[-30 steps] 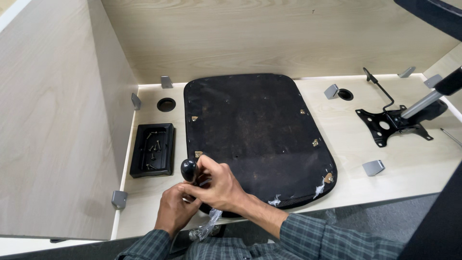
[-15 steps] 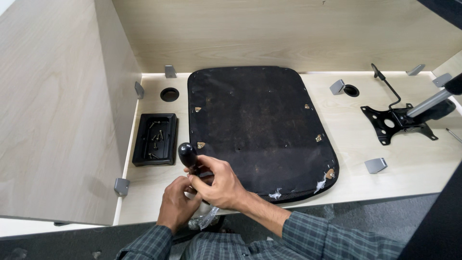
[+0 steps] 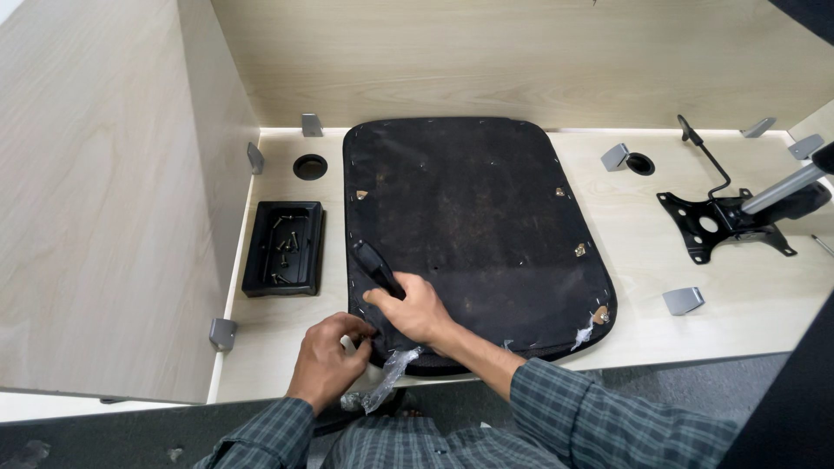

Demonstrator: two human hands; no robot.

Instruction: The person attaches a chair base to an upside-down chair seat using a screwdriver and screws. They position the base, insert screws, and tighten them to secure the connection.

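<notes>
Since a second ago the right hand (image 3: 417, 311), gripping the black tool handle (image 3: 375, 268), has shifted onto the upturned seat base (image 3: 478, 226) near-left edge, while the left hand (image 3: 328, 358) pinches crumpled plastic wrap (image 3: 387, 378) beside it.

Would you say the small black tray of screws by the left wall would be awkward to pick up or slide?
The tray looks shallow and flat-bottomed, so it should slide readily on the smooth desk and seems unlikely to tip. It is probably light. The loose screws would likely rattle, and might spill if it were tilted.
</notes>
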